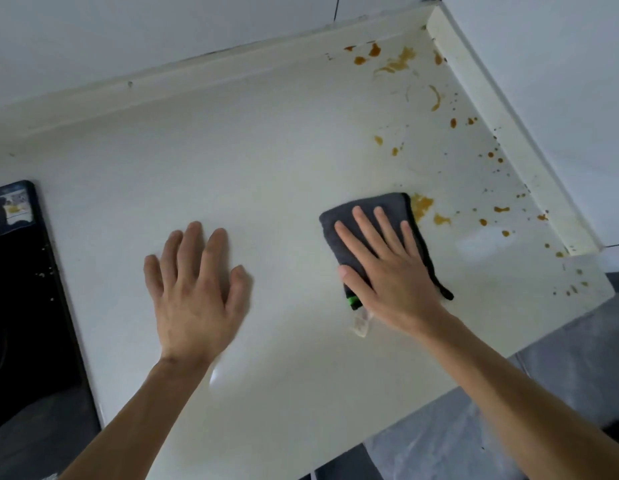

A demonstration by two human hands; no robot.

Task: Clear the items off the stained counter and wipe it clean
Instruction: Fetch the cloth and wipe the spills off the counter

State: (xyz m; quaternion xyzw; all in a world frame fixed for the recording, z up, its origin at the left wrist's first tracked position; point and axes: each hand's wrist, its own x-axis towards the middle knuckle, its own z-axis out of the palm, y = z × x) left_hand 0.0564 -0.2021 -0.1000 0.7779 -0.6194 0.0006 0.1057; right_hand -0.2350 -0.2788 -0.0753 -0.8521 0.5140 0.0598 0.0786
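Observation:
The cream counter (266,168) fills the view. Orange-brown stains (398,62) spatter its far right corner and run down along the right rim, with one patch (421,204) touching the cloth's far edge. A folded dark grey cloth (349,220) lies flat on the counter, a green tag and a white label showing at its near end. My right hand (387,268) presses flat on the cloth, fingers spread. My left hand (194,285) rests palm down on the bare counter to the left, holding nothing.
A black glass stove top (27,289) borders the counter on the left. A raised cream rim (502,126) and white tiled walls close the back and right sides. Grey floor (578,355) lies below the counter's near right edge.

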